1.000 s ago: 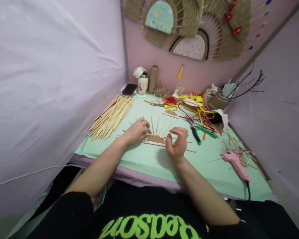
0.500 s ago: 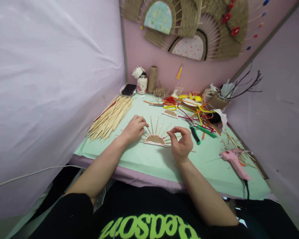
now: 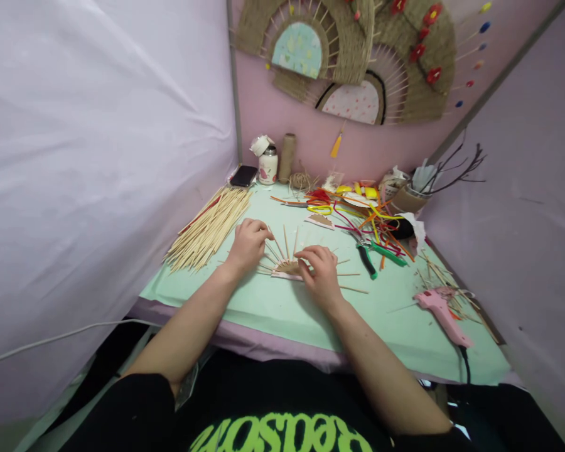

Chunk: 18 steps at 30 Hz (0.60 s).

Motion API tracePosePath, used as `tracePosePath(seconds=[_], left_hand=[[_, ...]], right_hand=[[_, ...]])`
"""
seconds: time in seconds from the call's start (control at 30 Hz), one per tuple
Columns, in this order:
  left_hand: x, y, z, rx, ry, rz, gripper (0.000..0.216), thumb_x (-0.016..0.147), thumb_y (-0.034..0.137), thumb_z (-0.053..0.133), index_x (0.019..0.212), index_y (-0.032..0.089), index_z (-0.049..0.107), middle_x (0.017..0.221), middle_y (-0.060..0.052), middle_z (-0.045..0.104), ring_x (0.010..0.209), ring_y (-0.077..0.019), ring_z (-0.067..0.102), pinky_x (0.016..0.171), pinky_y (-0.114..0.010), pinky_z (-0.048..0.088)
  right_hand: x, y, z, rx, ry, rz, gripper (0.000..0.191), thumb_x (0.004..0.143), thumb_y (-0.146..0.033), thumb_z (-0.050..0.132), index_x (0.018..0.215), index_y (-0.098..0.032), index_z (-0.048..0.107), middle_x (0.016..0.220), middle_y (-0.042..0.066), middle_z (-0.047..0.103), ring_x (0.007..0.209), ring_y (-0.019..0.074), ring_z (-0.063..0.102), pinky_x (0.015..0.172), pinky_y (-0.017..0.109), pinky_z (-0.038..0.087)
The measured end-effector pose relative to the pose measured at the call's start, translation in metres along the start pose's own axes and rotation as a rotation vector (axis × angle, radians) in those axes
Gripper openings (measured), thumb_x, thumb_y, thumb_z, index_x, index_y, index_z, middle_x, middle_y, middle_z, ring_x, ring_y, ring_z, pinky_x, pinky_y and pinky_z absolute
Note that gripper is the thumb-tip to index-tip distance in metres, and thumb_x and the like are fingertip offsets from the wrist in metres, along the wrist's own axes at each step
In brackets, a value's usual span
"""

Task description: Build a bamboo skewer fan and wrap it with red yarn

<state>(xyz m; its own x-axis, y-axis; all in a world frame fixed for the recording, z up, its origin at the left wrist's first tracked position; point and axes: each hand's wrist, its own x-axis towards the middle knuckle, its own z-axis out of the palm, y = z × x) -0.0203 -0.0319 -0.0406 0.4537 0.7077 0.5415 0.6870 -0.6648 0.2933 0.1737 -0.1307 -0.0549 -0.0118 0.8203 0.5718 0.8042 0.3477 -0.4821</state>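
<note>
A half-round brown cardboard piece (image 3: 287,269) with a pale pink edge lies on the table in front of me. Several thin wooden sticks (image 3: 285,242) fan out from its curved edge. At the fan's left side, my left hand (image 3: 249,245) is closed, its fingertips on the upper part of one stick. My right hand (image 3: 320,273) bends over the cardboard's right part, fingers curled towards the thumb at the stick bases. It covers some of the sticks, and what its fingertips grip is hidden.
A pile of wooden sticks (image 3: 207,229) lies left. At the back are a phone (image 3: 243,176), a bottle (image 3: 268,166) and yellow-handled scissors (image 3: 319,209). Green-handled pliers (image 3: 368,260) and a pink glue gun (image 3: 442,311) lie right. A second cardboard half-round (image 3: 320,220) lies behind the fan.
My right hand has moved left and now covers the cardboard's right part. My left hand has shifted slightly left, staying by the sticks. The view has tilted up a little.
</note>
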Motion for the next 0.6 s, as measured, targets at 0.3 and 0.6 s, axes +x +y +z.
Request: tracePosePath(seconds=[0.3, 0.6], left_hand=[[-0.0033, 0.0052, 0.0061, 0.012, -0.183, 0.143, 0.023, 0.08, 0.007, 0.064, 0.082, 0.025, 0.078, 0.104, -0.008, 0.064, 0.105, -0.0253, 0.044, 0.083, -0.042, 0.031], [-0.0032, 0.0014, 0.0089, -0.002, -0.209, 0.196, 0.008, 0.082, 0.024, 0.072, 0.082, 0.027, 0.079, 0.104, -0.008, 0.063, 0.104, -0.0255, 0.043, 0.082, -0.04, 0.03]], right_hand=[[-0.0022, -0.0061, 0.008, -0.213, -0.188, -0.034, 0.02, 0.086, -0.022, 0.063, 0.098, -0.032, 0.076, 0.11, 0.005, 0.061, 0.105, 0.0249, 0.044, 0.093, 0.043, 0.026], [-0.0017, -0.0091, 0.0085, -0.249, -0.253, -0.02, 0.021, 0.089, -0.024, 0.058, 0.098, -0.033, 0.075, 0.115, 0.006, 0.059, 0.107, 0.0253, 0.043, 0.094, 0.044, 0.024]])
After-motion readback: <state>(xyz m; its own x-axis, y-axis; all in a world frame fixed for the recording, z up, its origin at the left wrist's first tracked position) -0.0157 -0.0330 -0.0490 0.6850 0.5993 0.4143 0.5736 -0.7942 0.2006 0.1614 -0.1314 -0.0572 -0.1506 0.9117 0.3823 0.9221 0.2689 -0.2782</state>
